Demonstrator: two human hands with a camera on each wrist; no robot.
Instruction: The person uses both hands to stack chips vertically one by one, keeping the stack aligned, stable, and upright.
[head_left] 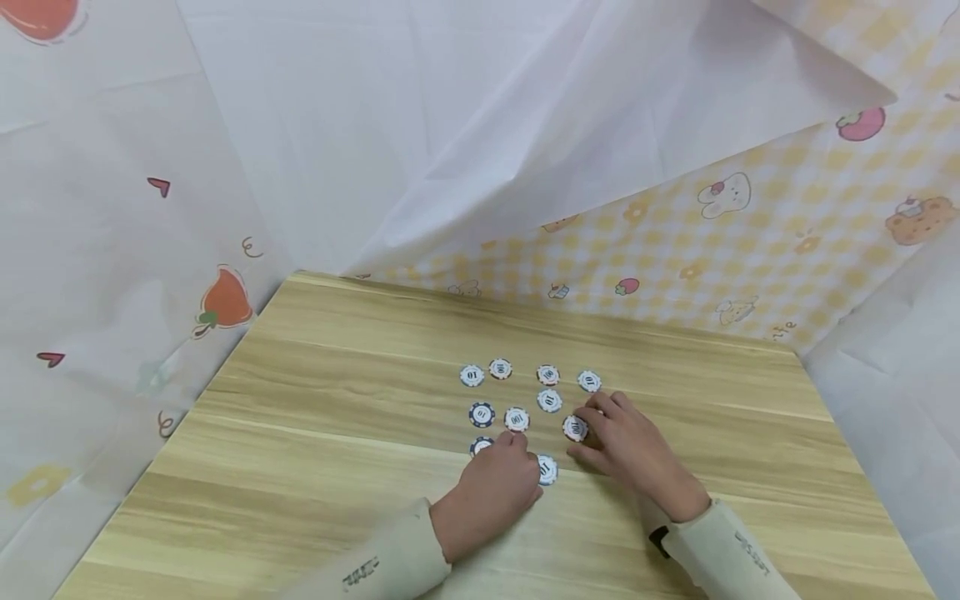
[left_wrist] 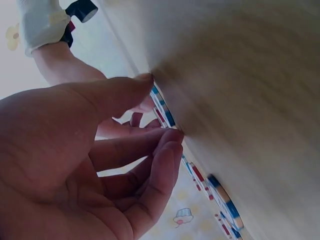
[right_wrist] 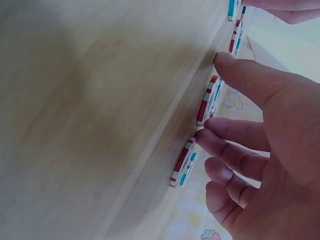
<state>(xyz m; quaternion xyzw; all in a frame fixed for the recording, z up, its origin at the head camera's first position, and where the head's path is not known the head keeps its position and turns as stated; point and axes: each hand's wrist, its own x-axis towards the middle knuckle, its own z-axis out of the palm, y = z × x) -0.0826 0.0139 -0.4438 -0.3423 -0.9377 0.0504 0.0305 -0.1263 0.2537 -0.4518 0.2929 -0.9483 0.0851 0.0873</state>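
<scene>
Several poker chips lie flat on the wooden tabletop. In the head view my left hand is at the near chips, beside a light-blue-edged 10 chip and partly over a dark-blue-edged chip. The left wrist view shows a blue-edged chip between thumb and fingertips, close to the wood. My right hand reaches round a red-edged 100 chip. In the right wrist view, a small gap separates the thumb from a red-edged chip, and another red-edged chip lies by the fingertips.
Beyond the hands lie more chips, such as a dark-blue-edged 10 chip and a red-edged 100 chip. The tabletop meets a patterned cloth backdrop at the back and a white sheet at the left.
</scene>
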